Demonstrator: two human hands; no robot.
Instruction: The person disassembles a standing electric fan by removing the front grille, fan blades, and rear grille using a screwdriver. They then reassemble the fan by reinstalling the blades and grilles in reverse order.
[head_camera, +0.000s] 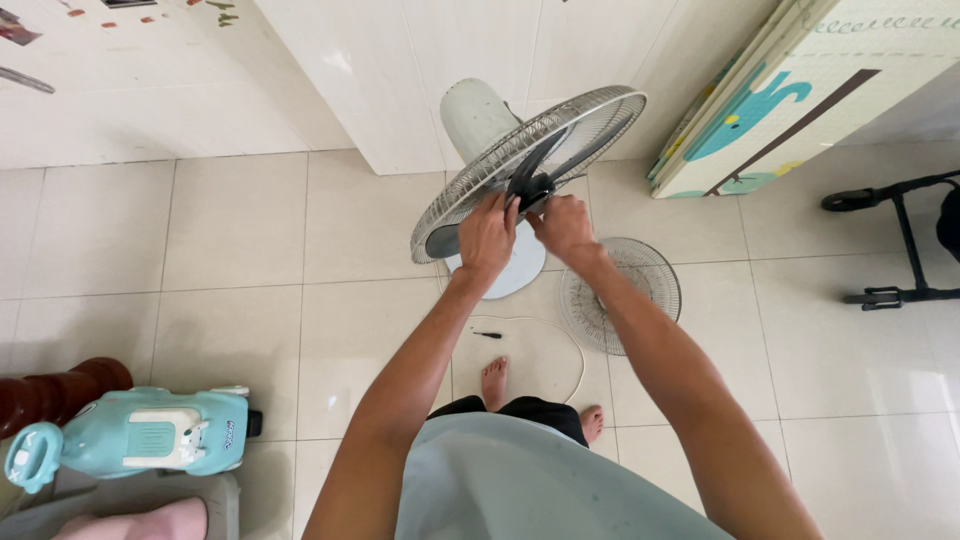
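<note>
A pedestal fan stands in front of me with its rear wire guard (470, 185) tilted up and its front guard off. Dark fan blades (548, 152) sit inside the guard around a black hub (533, 188). My left hand (487, 236) grips at the hub from the left. My right hand (563, 226) pinches the hub from the right. The fan's round white base (515, 275) rests on the tiled floor under my hands. The removed front wire guard (635, 280) lies flat on the floor to the right.
A small screwdriver (488, 335) and a white cord (565, 335) lie by my bare feet. A teal toy ride-on car (130, 435) sits at lower left beside a brown wooden post (55, 392). A folded play mat (800, 90) leans at upper right, a black stroller frame (900, 245) at far right.
</note>
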